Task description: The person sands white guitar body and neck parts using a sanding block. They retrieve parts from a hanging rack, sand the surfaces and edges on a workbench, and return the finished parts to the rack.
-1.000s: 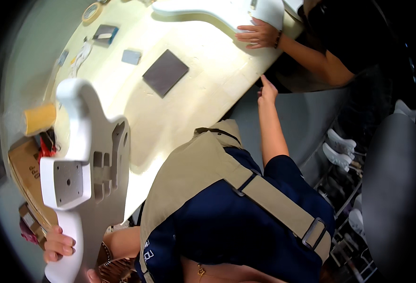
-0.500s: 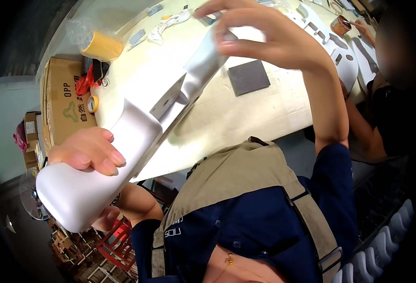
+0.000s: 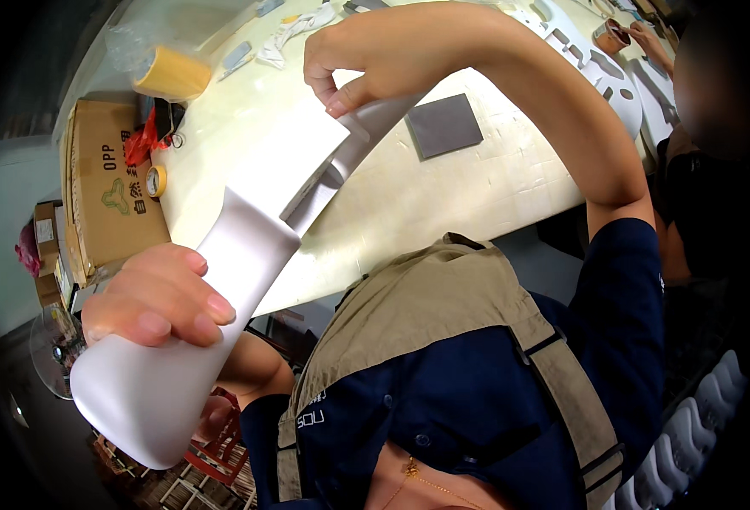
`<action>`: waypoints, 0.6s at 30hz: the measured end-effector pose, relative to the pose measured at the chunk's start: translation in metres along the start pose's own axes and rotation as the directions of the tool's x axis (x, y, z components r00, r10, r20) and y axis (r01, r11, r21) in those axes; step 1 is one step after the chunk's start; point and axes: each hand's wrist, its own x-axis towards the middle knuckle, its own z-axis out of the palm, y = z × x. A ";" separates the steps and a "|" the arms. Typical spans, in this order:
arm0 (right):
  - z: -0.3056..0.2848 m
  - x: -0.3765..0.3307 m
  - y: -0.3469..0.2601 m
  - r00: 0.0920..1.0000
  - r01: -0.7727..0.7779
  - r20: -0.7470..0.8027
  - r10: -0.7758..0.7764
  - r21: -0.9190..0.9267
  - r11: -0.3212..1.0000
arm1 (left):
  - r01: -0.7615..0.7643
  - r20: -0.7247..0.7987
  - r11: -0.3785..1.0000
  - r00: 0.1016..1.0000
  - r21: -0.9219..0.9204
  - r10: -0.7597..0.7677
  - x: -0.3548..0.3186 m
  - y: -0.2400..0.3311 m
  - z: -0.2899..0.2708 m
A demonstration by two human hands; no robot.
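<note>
A long white moulded part, smooth and with a stepped recess midway, slants over the table from lower left to upper right. My left hand is closed round its broad near end, fingers over the top, thumb below. Above the recess my right hand bends down with fingers curled and fingertips close together at the part's upper surface. Whatever those fingertips may hold is hidden. A flat grey square pad lies on the table just right of the part's far end.
The pale table bears a yellow roll, a tape roll, a crumpled white cloth and a cardboard box. At right, a co-worker's hand is by a brown tub, near white moulded panels.
My right hand has come from the part's far end back toward its recess, fingers now bent downward. The part's near end has dropped slightly in my left hand, and the part has turned.
</note>
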 end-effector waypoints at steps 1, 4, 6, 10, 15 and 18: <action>0.001 0.001 0.000 1.000 -0.002 -0.002 0.002 0.002 1.000 | -0.006 -0.006 1.000 1.000 -0.015 0.006 -0.001 -0.001 0.000; 0.003 0.003 0.002 0.999 0.036 -0.014 -0.036 -0.021 0.999 | -0.021 -0.019 0.997 1.000 -0.071 0.019 -0.001 -0.006 -0.001; 0.005 0.002 0.003 0.996 0.077 -0.037 -0.079 -0.047 0.996 | -0.043 -0.021 0.993 0.999 -0.112 0.041 -0.001 -0.010 -0.002; 0.004 0.002 -0.002 0.999 -0.012 -0.036 0.008 -0.118 0.993 | -0.024 0.002 0.991 1.000 -0.135 0.024 0.002 -0.011 -0.005; 0.002 0.028 0.027 0.812 -0.019 -0.583 -0.030 -0.078 0.997 | -0.028 -0.088 0.996 0.996 -0.088 0.021 -0.006 -0.006 0.006; 0.016 0.019 0.106 0.657 0.060 -0.733 0.180 0.288 0.956 | -0.078 -0.097 0.993 0.993 -0.086 0.069 -0.008 -0.006 0.003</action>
